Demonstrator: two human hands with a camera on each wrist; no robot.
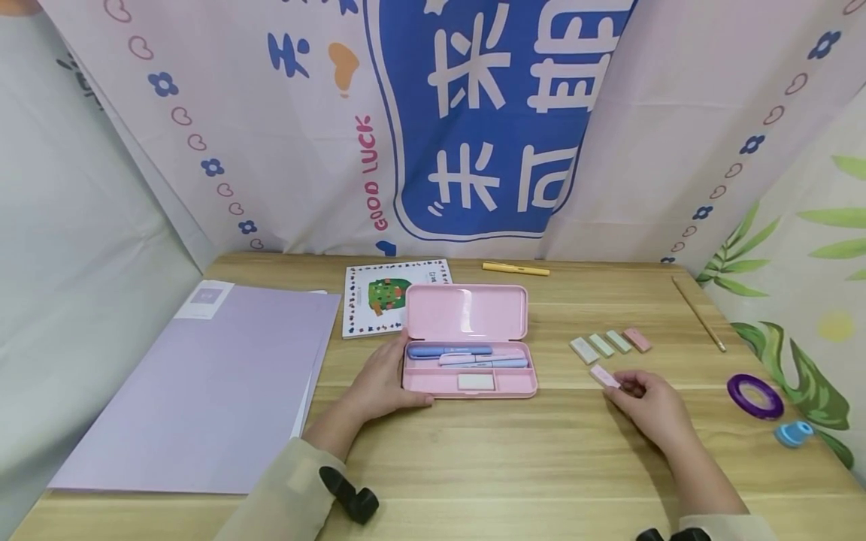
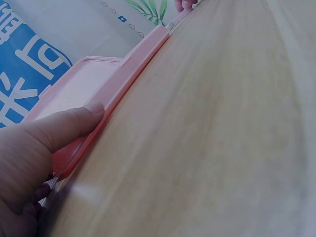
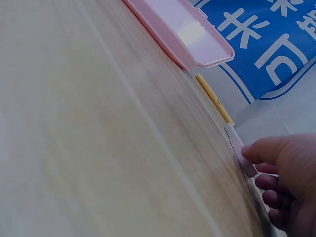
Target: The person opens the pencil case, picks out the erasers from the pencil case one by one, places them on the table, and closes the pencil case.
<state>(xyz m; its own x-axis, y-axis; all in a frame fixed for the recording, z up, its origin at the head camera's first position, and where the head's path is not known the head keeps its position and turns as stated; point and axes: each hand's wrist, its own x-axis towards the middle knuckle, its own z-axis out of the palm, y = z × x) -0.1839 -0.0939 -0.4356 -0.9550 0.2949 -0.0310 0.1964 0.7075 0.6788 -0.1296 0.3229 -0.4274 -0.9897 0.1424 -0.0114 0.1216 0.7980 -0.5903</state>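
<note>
An open pink pencil case [image 1: 467,338] lies mid-table with pens and a white eraser [image 1: 476,382] in its tray. My left hand [image 1: 382,383] holds the case's left end, thumb along the front wall [image 2: 74,123]. The case rim [image 2: 128,74] runs away from it. My right hand [image 1: 646,402] pinches a small pink eraser [image 1: 604,376] at its fingertips, right of the case. In the right wrist view the thumb presses that pink eraser [image 3: 242,158], with the case lid [image 3: 182,34] beyond. A row of several small erasers [image 1: 609,344] lies behind the hand.
A purple folder [image 1: 203,383] covers the left of the wooden table [image 1: 501,466]. A picture card [image 1: 386,297] sits behind the case. A yellow pen [image 1: 516,268] and a pencil [image 1: 698,312] lie further back. Purple tape ring [image 1: 754,395] and blue sharpener [image 1: 793,433] sit right.
</note>
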